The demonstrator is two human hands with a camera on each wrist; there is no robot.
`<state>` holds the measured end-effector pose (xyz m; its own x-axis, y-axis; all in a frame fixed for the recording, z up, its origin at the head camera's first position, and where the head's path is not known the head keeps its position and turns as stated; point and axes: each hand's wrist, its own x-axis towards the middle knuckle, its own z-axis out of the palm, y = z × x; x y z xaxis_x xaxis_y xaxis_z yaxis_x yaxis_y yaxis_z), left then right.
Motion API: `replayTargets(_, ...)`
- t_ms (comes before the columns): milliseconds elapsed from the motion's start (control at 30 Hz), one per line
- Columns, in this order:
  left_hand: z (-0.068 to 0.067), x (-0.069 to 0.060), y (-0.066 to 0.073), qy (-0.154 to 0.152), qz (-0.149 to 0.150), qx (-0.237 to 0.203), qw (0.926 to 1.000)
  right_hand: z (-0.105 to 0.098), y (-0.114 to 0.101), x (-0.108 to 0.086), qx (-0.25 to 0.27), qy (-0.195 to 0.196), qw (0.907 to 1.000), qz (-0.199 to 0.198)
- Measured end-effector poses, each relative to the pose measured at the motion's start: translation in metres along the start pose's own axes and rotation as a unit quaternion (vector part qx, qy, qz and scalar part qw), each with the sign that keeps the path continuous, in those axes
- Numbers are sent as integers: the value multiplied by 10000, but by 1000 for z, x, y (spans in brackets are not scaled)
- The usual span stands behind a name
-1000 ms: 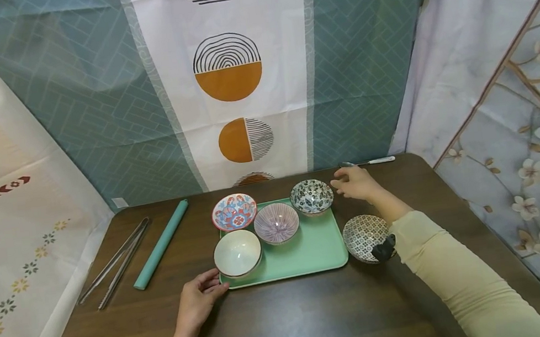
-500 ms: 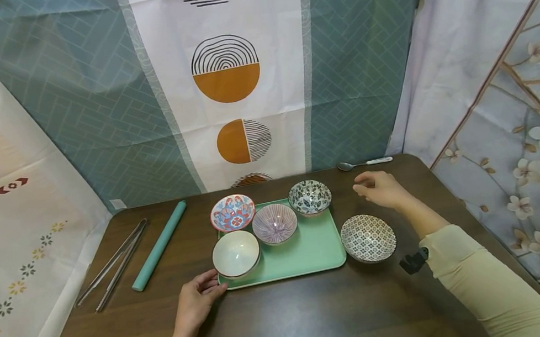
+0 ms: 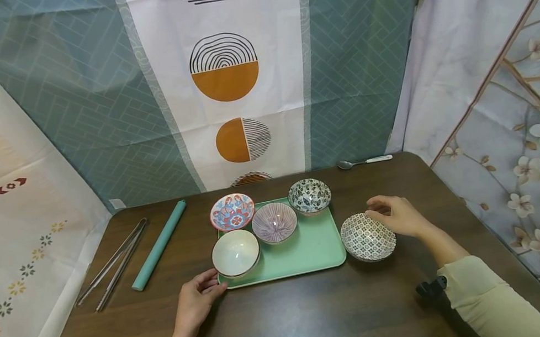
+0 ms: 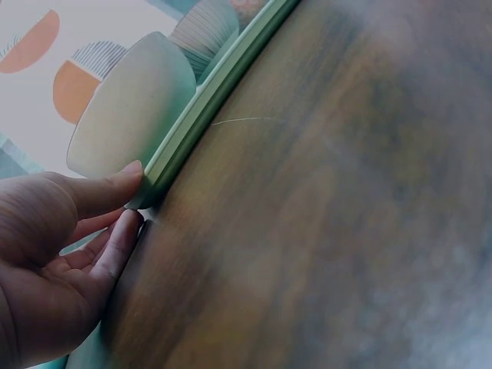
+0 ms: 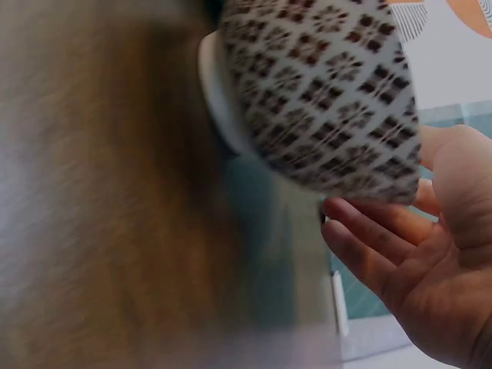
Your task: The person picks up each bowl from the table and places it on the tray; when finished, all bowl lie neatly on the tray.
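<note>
At the tray's near left corner my left hand (image 3: 197, 302) pinches the rim of a light green tray (image 3: 305, 259). The left wrist view has its thumb (image 4: 115, 192) on top of the rim and fingers below. A cream bowl (image 3: 236, 254), a purple-striped bowl (image 3: 274, 223), a red-and-blue bowl (image 3: 232, 212) and a dark floral bowl (image 3: 310, 196) sit on or over the tray. Right of the tray stands a brown-and-white patterned bowl (image 3: 368, 238). My right hand (image 3: 400, 217) holds its far right rim, thumb inside and fingers outside; fingertip contact is partly hidden.
Metal tongs (image 3: 118, 263) and a teal roll (image 3: 160, 245) lie left of the tray. A spoon (image 3: 365, 161) with a white handle lies along the table's back edge. Fabric hangings (image 3: 363, 69) enclose the back and sides of the table (image 3: 287, 322).
My right hand has drawn back from beside the dark floral bowl, moving right and toward me to the patterned bowl's rim. My left hand stays at the tray corner.
</note>
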<state>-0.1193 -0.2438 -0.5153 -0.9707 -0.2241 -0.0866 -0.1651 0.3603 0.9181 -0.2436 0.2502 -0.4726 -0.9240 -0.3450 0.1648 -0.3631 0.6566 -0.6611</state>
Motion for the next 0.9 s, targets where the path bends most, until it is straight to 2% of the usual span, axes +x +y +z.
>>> replayTargets(167,-1,0,2,15,26,38,10000,2,5,-12,-54,97,9999,61)
replayTargets(433,-2,0,2,3,27,91,10000,6,7,-22,-438,483,9975,286)
replayTargets(733,-4,-1,1,-21,-27,56,10000,8,7,-26,-404,752,9961,-213)
replayTargets(900,-3,-1,1,-5,-16,57,10000,6,4,-22,-375,819,9954,-332)
